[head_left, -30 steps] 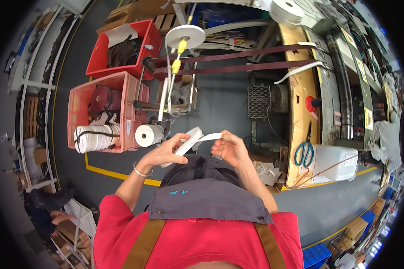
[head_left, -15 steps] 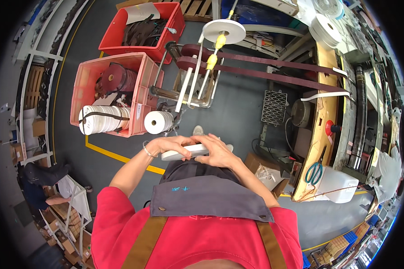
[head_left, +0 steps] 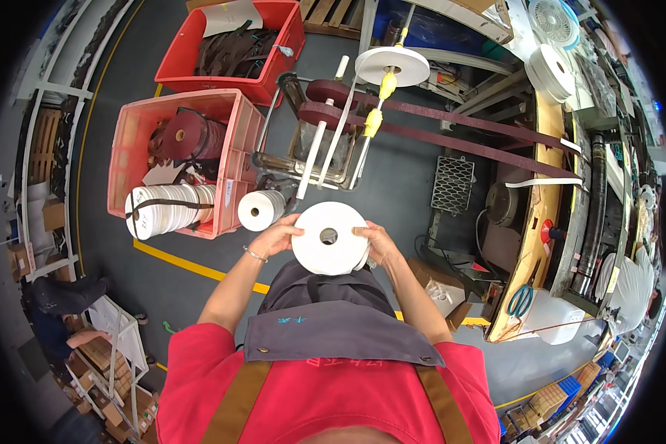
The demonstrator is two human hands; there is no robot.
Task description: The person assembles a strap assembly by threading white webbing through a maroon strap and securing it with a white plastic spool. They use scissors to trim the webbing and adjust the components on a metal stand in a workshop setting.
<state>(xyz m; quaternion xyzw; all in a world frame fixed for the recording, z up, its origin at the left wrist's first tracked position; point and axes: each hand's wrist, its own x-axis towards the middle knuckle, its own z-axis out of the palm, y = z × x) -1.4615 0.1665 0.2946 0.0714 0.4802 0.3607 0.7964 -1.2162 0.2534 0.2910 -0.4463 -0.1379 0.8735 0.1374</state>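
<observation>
White disc-shaped roll [head_left: 328, 257] — between both hands [head_left: 277, 237], gripped at opposite edges

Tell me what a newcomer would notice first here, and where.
Probably the white tape roll at the centre, gripped at its edges by the left hand and right hand. Next, two maroon strips stretching from maroon rolls to the wooden-edged bench on the right; then the two red crates at upper left.
</observation>
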